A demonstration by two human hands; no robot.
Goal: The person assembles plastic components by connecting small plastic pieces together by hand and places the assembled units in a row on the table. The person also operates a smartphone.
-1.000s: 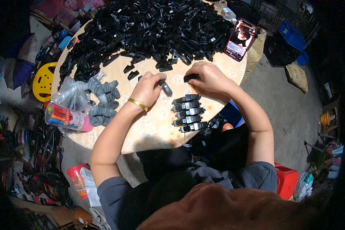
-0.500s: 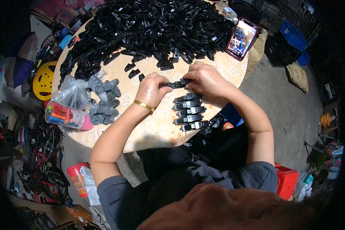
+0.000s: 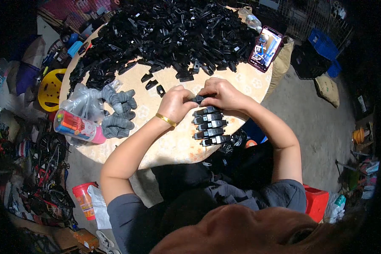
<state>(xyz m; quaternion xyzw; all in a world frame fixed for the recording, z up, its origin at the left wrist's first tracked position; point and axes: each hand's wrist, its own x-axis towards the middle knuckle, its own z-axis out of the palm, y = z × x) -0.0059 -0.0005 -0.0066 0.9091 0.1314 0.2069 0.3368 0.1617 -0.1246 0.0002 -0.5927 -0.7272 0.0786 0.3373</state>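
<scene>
Between my two hands is a black plastic clip-like part (image 3: 197, 99), mostly covered by the fingers. My left hand (image 3: 175, 103), with a gold bracelet at its wrist, pinches its left end. My right hand (image 3: 222, 94) grips the other end, thumb and fingers closed around it. Just below them lies a stacked row of several similar black parts (image 3: 210, 125), side by side on the table. A few loose black pieces (image 3: 151, 84) rest to the left of my left hand. A big heap of black plastic pieces (image 3: 169, 36) covers the far side of the table.
The round table (image 3: 156, 150) has a pale flowered cover. On its left are grey gloves (image 3: 118, 126), a clear plastic bag (image 3: 82, 101) and a tub of coloured pens (image 3: 78, 127). A lit phone (image 3: 265, 48) leans at the right edge, near a sack (image 3: 282, 59).
My hands have come closer together and slightly nearer the row, so the black part between them is now more hidden. The row of parts stays in place.
</scene>
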